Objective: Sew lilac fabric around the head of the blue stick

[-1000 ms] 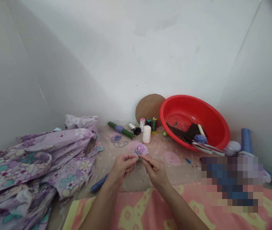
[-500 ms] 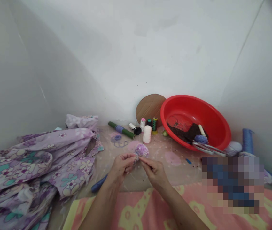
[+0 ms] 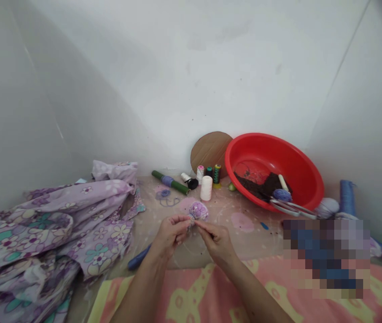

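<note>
A small round bundle of purple floral fabric (image 3: pixel 199 210) is held by its gathered, frayed end between my hands, low in the middle of the head view. My left hand (image 3: pixel 173 232) pinches that end from the left with thumb and forefinger. From the right, my right hand (image 3: pixel 215 238) pinches at the same spot, its fingertips almost touching those of my left hand. Any thread between the fingertips is too fine to make out. Just beyond the bundle stands a white thread spool (image 3: pixel 206 188).
Purple floral cloth (image 3: pixel 101 229) lies heaped at left. Behind are a green tube (image 3: pixel 180 186), smaller spools (image 3: pixel 200 174) and a cardboard disc (image 3: pixel 211 151). A red basin (image 3: pixel 307 179) tilts at right, near blue rolls (image 3: pixel 347 197). Pink-yellow cloth (image 3: pixel 191 296) lies in front.
</note>
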Tool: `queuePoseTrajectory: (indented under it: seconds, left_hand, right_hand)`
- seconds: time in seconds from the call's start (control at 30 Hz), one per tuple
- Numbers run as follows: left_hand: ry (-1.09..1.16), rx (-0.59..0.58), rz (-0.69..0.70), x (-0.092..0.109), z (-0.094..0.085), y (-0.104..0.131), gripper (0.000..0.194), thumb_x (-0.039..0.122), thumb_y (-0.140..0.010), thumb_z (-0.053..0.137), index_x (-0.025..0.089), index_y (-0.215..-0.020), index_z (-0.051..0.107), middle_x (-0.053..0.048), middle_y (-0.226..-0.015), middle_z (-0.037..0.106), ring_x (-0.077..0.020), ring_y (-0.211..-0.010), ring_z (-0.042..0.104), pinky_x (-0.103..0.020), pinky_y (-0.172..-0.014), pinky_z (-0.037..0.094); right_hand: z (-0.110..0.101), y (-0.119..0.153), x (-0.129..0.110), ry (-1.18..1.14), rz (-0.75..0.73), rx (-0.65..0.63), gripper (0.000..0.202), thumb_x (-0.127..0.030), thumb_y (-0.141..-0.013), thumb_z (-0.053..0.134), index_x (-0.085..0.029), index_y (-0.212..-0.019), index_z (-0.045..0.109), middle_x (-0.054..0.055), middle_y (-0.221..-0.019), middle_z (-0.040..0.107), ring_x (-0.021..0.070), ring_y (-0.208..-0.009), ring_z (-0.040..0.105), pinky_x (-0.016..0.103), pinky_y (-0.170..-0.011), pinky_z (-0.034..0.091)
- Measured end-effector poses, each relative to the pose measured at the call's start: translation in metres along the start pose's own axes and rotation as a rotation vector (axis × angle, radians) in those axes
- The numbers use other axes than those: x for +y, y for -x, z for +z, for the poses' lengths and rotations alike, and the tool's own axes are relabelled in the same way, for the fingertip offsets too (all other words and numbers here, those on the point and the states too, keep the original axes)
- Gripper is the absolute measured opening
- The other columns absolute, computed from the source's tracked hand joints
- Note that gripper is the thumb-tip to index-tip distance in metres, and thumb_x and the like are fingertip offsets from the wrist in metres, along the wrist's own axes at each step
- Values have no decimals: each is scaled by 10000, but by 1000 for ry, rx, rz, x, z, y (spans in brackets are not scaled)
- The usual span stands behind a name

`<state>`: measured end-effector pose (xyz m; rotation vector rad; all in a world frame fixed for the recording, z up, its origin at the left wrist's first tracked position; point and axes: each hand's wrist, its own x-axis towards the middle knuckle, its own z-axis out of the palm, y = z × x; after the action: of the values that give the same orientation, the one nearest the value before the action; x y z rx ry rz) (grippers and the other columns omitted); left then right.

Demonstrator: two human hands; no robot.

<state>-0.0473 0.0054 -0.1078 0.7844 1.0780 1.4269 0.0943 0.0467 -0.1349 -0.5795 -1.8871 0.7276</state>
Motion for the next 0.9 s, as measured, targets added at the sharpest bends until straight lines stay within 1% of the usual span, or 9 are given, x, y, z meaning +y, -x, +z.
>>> queuePoseTrajectory:
  seconds: [0.2,0.37,0.47,0.6,0.7,0.8,0.9]
  left_hand:
    - [-6,10,-5,-1,0,0,237,283,-549,700,112,-666,584,93,-385,378,11,-295,230,-151,-318,123]
    - [-1,16,-18,-2,0,0,237,284,-545,703,119,-665,582,101,-380,354,11,-296,218,-148,-319,126]
    - [14,-2,-28,-3,-1,-1,231,284,-556,695,124,-681,585,105,-380,344,11,-300,209,-144,-320,124]
    - [67,-33,-46,-4,-1,-1,222,269,-560,692,124,-686,583,119,-366,284,13,-296,191,-144,-317,116]
    - [90,-45,-62,-3,-1,-1,215,259,-566,688,121,-688,577,116,-367,283,12,-298,192,-146,-313,107]
    - [106,-60,-94,-2,-1,0,213,251,-567,691,123,-681,565,118,-363,272,10,-297,190,-145,-311,102]
    - [113,-63,-95,-2,-1,0,213,253,-570,693,125,-671,557,120,-361,265,13,-292,179,-142,-309,96]
  right_hand:
    - [2,1,2,4,22,20,248,-202,-780,477,-242,-966,635,35,-919,667,175,-820,626,298,-728,506]
    - [4,1,2,25,4,55,234,-217,-778,481,-247,-944,643,32,-894,674,173,-793,632,286,-702,512]
    - [4,2,2,30,-2,74,226,-215,-780,478,-236,-929,647,43,-878,676,174,-787,631,284,-698,510]
    - [4,2,1,23,-12,85,224,-212,-785,472,-237,-925,645,43,-864,677,169,-776,630,278,-696,508]
    - [4,2,0,49,-22,95,222,-206,-788,469,-236,-926,641,35,-866,677,163,-779,630,272,-700,508]
    - [3,2,-1,117,-67,104,225,-194,-793,462,-222,-931,637,44,-871,675,163,-792,627,266,-705,503]
    - [2,3,-2,218,-141,104,236,-179,-800,447,-210,-951,625,55,-878,671,164,-804,621,267,-714,492]
